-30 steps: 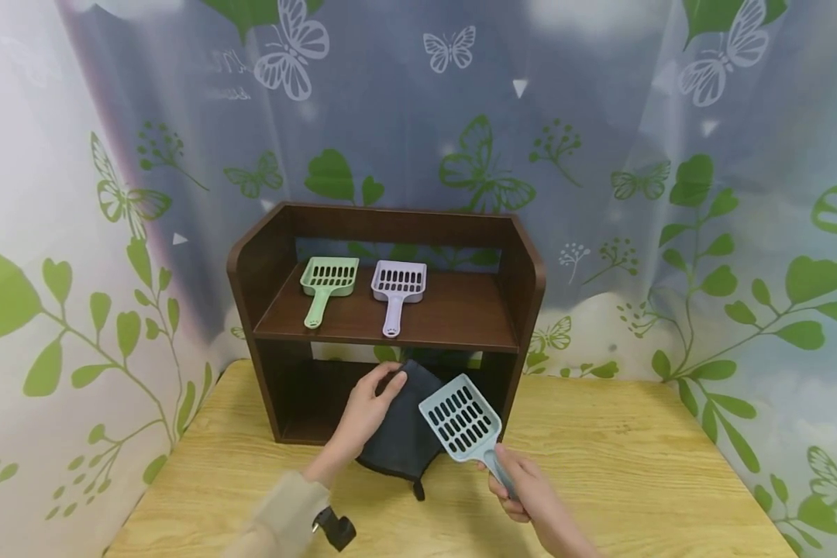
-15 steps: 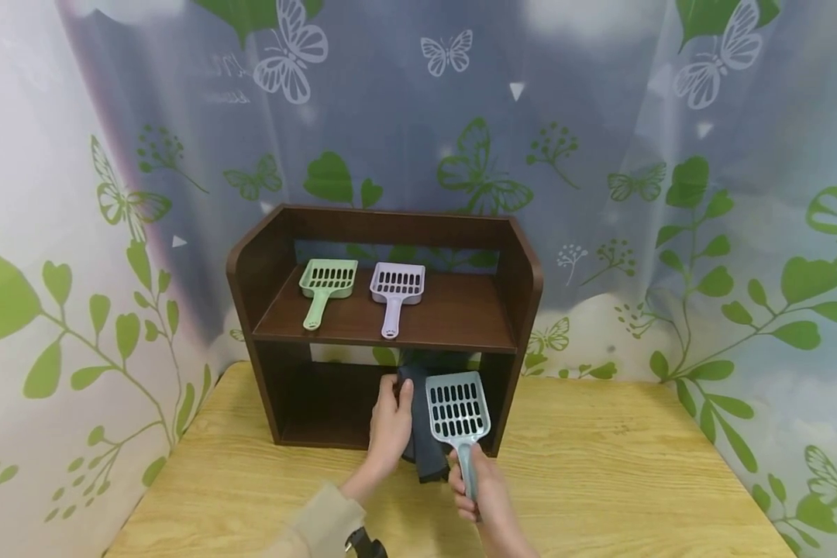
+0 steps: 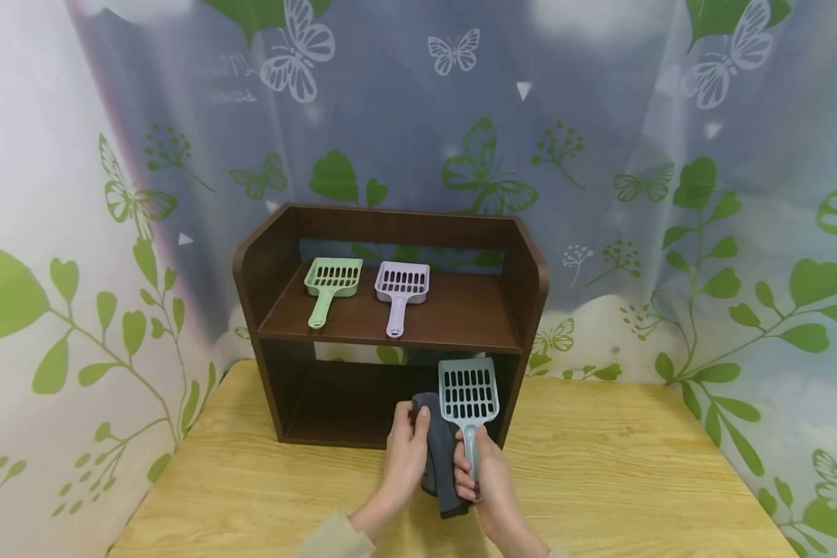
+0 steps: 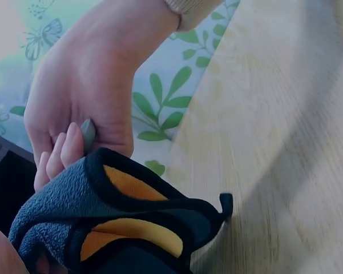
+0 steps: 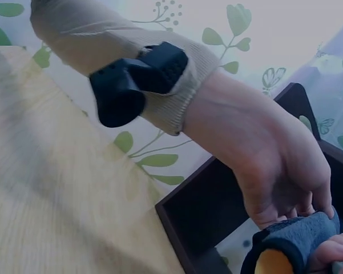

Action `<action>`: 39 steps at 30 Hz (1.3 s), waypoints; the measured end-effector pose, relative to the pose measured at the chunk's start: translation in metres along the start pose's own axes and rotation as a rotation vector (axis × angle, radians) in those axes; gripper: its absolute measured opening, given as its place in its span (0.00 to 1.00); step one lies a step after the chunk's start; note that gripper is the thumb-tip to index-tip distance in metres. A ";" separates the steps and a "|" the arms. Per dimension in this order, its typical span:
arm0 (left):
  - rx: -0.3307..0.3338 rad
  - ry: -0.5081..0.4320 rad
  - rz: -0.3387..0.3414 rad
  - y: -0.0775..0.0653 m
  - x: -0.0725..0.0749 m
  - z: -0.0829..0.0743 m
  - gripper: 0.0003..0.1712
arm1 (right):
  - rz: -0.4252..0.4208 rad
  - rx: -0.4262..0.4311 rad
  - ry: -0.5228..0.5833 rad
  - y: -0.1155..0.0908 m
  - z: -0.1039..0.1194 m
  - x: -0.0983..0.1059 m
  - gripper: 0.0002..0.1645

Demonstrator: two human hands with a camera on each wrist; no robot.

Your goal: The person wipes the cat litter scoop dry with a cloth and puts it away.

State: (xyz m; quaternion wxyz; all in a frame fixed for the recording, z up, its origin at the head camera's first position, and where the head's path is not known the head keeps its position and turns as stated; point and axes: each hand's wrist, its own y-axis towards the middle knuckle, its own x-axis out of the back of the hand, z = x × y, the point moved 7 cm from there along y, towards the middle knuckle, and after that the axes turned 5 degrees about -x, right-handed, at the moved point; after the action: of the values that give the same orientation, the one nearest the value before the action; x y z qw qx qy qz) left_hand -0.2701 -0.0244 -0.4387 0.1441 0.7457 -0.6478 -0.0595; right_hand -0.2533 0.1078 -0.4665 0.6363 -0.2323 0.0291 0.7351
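In the head view, my right hand (image 3: 487, 473) grips the handle of a grey-blue cat litter scoop (image 3: 469, 423), its slotted head upright. My left hand (image 3: 404, 453) holds a folded dark blue-grey cloth (image 3: 439, 453) just left of the scoop's handle. The left wrist view shows the cloth (image 4: 57, 197) with black edging, an orange underside and a small loop, below the right hand (image 4: 83, 85). Only the handle's tip (image 4: 88, 134) shows there. In the right wrist view, fingers of the left hand (image 5: 257, 137) lie on the cloth (image 5: 311, 231).
A dark brown two-tier shelf (image 3: 390, 341) stands behind the hands on a wooden table (image 3: 614, 465). On its upper board lie a green litter scoop (image 3: 323, 304) and a purple one (image 3: 397, 310). A patterned curtain (image 3: 390, 101) hangs behind.
The cloth, spread out behind the scoop at first, is now folded and bunched in my left hand. That hand has moved right; the right hand has shifted left, turning the scoop upright.
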 end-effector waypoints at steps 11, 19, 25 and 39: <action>0.039 0.011 -0.051 0.023 0.011 0.006 0.13 | 0.097 -0.002 -0.079 -0.009 -0.012 -0.003 0.24; 0.023 0.048 -0.045 0.040 0.021 0.003 0.15 | 0.131 -0.032 -0.185 -0.015 -0.019 0.004 0.26; 0.000 0.112 0.020 0.049 0.026 0.000 0.17 | 0.162 -0.054 -0.273 -0.017 -0.021 0.012 0.25; 0.040 0.091 0.287 0.062 0.019 0.006 0.18 | 0.192 -0.112 -0.406 -0.022 -0.027 0.019 0.26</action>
State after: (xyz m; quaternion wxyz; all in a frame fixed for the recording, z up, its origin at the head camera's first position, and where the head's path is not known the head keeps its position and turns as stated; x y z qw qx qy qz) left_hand -0.3277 -0.0509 -0.4249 0.1656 0.6499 -0.7417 0.0086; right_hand -0.2256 0.1200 -0.4923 0.5425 -0.1108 -0.1184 0.8242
